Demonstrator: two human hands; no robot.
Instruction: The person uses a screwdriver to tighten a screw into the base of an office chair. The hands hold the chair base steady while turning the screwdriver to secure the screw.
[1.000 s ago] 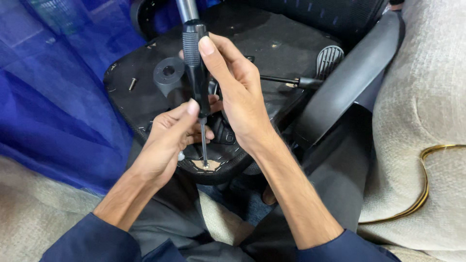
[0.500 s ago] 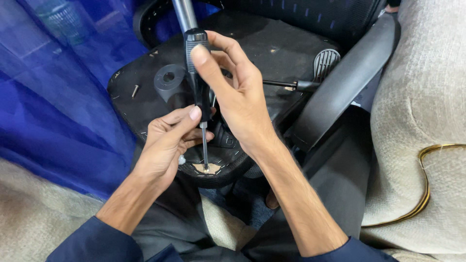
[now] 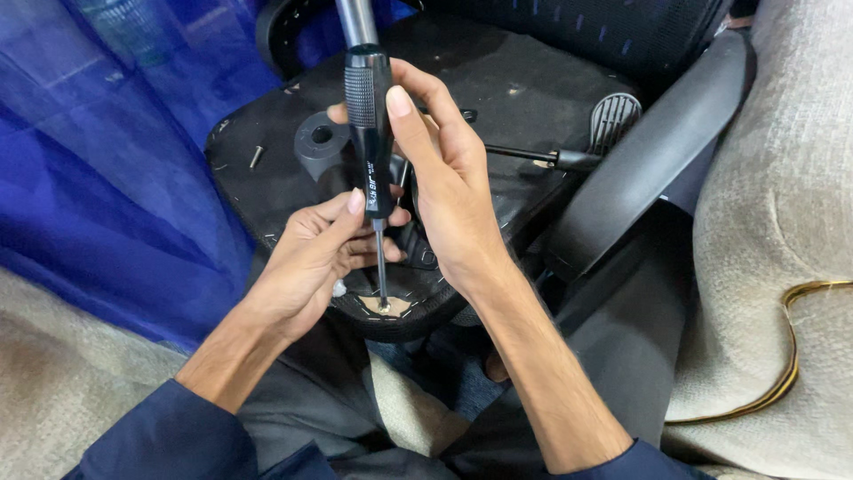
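Your right hand (image 3: 449, 191) wraps the hard black screwdriver (image 3: 370, 133) at its bumpy handle. Your left hand (image 3: 311, 258) pinches its thin metal rod. It looks light and stiff, so hold it by the handle.

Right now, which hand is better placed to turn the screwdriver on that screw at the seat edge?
The right hand: it wraps the screwdriver handle. The left hand only steadies the lower end near the shaft, whose tip sits on the screw.

Left of the black-handled screwdriver (image 3: 370, 133), the black underside of the overturned chair seat (image 3: 524, 84) lies open apart from 1 round black plastic boss (image 3: 317, 140) and 1 loose screw (image 3: 256, 156). To the right, a thin black lever rod (image 3: 524, 155) and padded black armrest (image 3: 653, 151) crowd the passage.
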